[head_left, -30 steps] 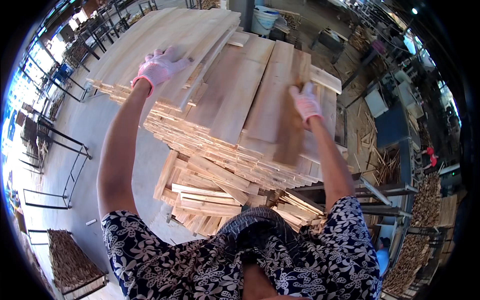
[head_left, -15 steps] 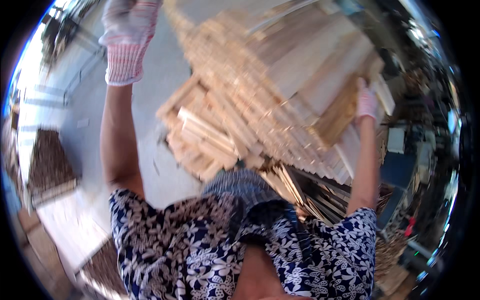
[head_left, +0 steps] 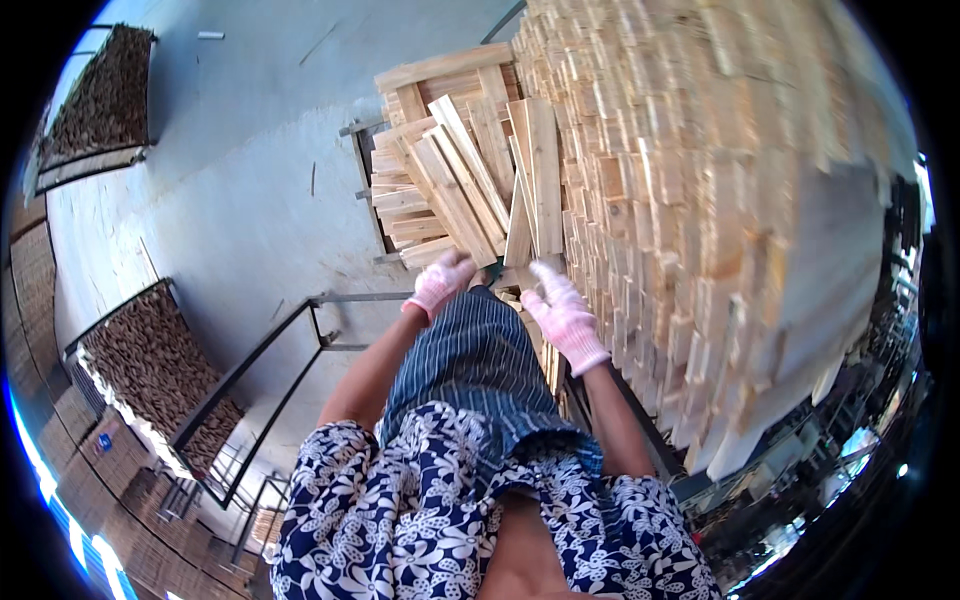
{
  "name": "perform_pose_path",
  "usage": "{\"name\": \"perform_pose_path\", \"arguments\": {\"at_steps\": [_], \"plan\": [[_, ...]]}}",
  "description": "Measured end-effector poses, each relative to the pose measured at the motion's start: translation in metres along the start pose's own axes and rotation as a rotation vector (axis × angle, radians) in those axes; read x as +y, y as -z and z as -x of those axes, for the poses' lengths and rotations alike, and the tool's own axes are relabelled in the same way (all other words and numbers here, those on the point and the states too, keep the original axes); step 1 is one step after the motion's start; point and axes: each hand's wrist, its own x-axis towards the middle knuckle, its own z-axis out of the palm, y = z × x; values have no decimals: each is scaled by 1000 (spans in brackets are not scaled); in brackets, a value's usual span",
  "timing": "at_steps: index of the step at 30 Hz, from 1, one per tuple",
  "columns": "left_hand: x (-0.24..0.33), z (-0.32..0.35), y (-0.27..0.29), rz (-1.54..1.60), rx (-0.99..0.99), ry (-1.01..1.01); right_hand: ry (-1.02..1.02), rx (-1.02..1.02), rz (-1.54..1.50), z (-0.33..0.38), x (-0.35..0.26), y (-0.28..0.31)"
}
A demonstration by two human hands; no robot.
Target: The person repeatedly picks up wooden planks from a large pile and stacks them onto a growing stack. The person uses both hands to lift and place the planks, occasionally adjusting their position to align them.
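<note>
Fingers of the gloved left hand (head_left: 440, 282) curl onto the near ends of loose wooden slats (head_left: 470, 190), while the gloved right hand (head_left: 562, 315) hangs spread and empty just beside them. The slats fan over a low pile, hard against the tall stacked boards (head_left: 720, 200) on the right. Bare concrete floor (head_left: 230, 190) lies open to the left, edged by a metal rack frame (head_left: 270, 350).

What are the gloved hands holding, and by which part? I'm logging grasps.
Left hand and right hand reach the near ends of the loose wooden slats; whether either has closed a grip cannot be told.
</note>
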Motion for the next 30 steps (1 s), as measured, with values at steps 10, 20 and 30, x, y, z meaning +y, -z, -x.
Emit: {"name": "perform_pose_path", "arguments": {"at_steps": [10, 20, 30], "plan": [[-78, -154, -106, 43, -201, 288, -258, 153, -22, -227, 235, -112], [-145, -272, -226, 300, -238, 622, -373, 379, 421, -325, 251, -163], [-210, -336, -259, 300, -416, 94, -326, 319, 251, -252, 330, -227]]}}
